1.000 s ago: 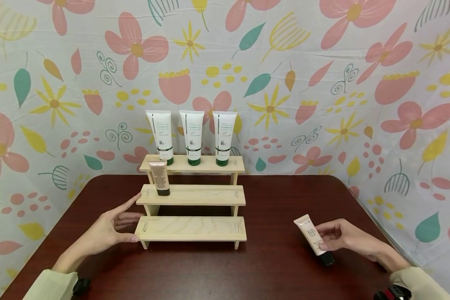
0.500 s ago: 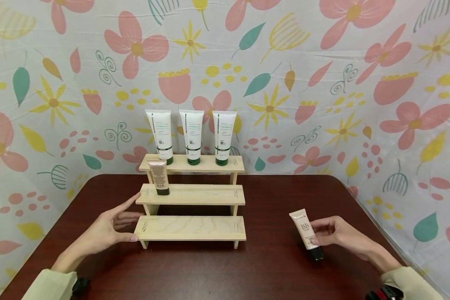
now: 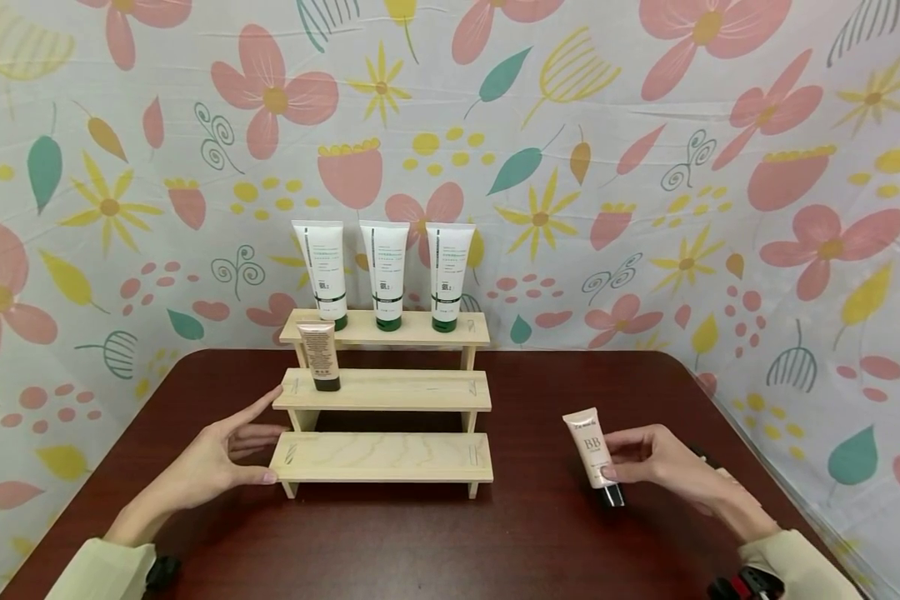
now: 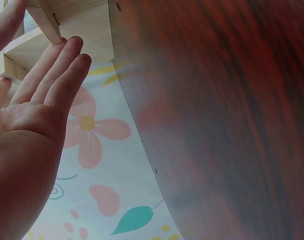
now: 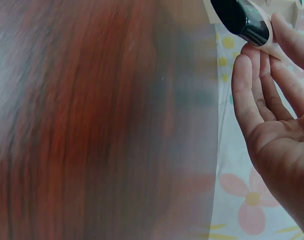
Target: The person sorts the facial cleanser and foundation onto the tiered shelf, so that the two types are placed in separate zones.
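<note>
My right hand [image 3: 671, 467] pinches a beige BB cream tube [image 3: 591, 446] between thumb and fingers at the right side of the table. The tube leans, black cap down; in the right wrist view the black cap [image 5: 244, 21] shows at the top. My left hand [image 3: 206, 462] rests its straight fingers against the left side of a three-step wooden display stand [image 3: 386, 458], index finger at the middle step and thumb at the lowest. A similar beige tube [image 3: 320, 354] stands on the middle step's left end, its back label facing me.
On the top step stand three white tubes with green caps, including the middle white tube [image 3: 386, 271]. A dark-ended item [image 3: 703, 456] lies partly hidden behind my right hand. The dark red wooden table [image 3: 420, 550] meets a floral cloth backdrop [image 3: 570, 192].
My right hand has moved left and slightly away from me with the BB cream tube, which now stands more upright. Behind that hand a dark-ended item has come into sight. My left hand has stayed put.
</note>
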{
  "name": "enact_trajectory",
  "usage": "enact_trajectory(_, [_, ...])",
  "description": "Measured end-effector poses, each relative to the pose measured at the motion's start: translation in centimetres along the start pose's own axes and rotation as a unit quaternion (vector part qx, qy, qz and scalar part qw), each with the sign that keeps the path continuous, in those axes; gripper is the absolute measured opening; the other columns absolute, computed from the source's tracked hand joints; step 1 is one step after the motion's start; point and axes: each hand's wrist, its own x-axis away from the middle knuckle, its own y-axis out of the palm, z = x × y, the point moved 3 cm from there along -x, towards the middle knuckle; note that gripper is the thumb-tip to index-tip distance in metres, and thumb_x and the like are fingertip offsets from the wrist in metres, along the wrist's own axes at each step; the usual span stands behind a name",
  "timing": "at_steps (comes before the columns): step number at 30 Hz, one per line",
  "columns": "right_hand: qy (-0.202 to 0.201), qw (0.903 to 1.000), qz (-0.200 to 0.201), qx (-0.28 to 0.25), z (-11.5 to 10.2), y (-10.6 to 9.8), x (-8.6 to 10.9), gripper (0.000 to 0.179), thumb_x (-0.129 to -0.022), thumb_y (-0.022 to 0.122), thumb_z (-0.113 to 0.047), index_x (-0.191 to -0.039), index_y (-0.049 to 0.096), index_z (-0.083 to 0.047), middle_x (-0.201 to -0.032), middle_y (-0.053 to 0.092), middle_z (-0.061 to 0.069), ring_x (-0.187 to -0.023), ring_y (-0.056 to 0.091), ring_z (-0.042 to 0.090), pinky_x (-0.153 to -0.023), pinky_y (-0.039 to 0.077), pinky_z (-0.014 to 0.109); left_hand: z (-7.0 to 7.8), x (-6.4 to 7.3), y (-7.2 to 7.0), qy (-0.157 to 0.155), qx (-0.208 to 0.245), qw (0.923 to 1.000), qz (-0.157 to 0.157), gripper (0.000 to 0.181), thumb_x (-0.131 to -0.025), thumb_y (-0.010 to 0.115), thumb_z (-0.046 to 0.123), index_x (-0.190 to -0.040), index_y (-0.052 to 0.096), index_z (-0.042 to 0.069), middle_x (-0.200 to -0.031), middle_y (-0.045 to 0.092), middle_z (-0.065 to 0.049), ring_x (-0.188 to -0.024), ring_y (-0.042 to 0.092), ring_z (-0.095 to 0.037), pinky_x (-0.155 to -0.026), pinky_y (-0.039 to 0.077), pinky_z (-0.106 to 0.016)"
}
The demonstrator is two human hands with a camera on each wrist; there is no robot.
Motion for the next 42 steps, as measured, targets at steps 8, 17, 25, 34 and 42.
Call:
enact_trajectory(8, [-0.003,0.9998,0.018,0.001,-0.9,1.1,-1.3,0.043,-0.096,0.076,-0.005,-0.132,0.065,0.014,-0.112,0.074,0.022,-0.098,0.074,0.023,-0.082,0.061,0.035,0.1,0.0,0.0,-0.001,0.001,1.0,0.0,0.113,-0.079,0.095,0.016,-0.169,0.028,0.021,-0.131,0.068,-0.022,-0.121,0.067,-0.038,-0.097,0.056,-0.033])
enact_trajectory(17, [-0.024,0.9991,0.034,-0.002,-2.6,2.5,-2.5,0.046,-0.095,0.077,-0.005,-0.134,0.063,0.015,-0.117,0.071,0.028,-0.099,0.073,0.025,-0.082,0.062,0.036,0.0,-0.1,0.0,0.0,0.0,1.0,-0.002,0.113,-0.079,0.095,0.016,-0.169,0.027,0.021,-0.131,0.068,-0.022,-0.121,0.067,-0.039,-0.096,0.055,-0.031])
enact_trajectory(25, [-0.05,0.9977,0.046,0.006,-3.8,3.7,-3.9,0.044,-0.093,0.08,-0.004,-0.132,0.067,0.011,-0.114,0.073,0.027,-0.097,0.074,0.026,-0.081,0.062,0.035,-0.1,-0.1,0.0,0.001,-0.002,1.0,-0.003,0.113,-0.079,0.095,0.016,-0.169,0.027,0.02,-0.132,0.068,-0.023,-0.121,0.067,-0.04,-0.095,0.056,-0.031])
enact_trajectory(34, [-0.073,0.9957,0.055,0.018,-5.0,5.2,-5.5,0.042,-0.091,0.082,-0.005,-0.13,0.071,0.007,-0.113,0.074,0.024,-0.1,0.074,0.032,-0.081,0.062,0.035,-0.2,-0.2,0.0,0.002,-0.004,1.0,-0.002,0.114,-0.078,0.096,0.016,-0.169,0.027,0.02,-0.131,0.068,-0.022,-0.12,0.067,-0.038,-0.096,0.056,-0.032])
enact_trajectory(42, [-0.101,0.9932,0.055,0.016,-6.4,7.0,-7.0,0.04,-0.09,0.084,-0.004,-0.128,0.073,0.003,-0.11,0.076,0.02,-0.098,0.075,0.029,-0.081,0.063,0.036,-0.2,-0.1,0.0,-0.002,-0.005,1.0,-0.002,0.114,-0.078,0.096,0.017,-0.169,0.027,0.02,-0.131,0.068,-0.023,-0.12,0.067,-0.038,-0.096,0.056,-0.03])
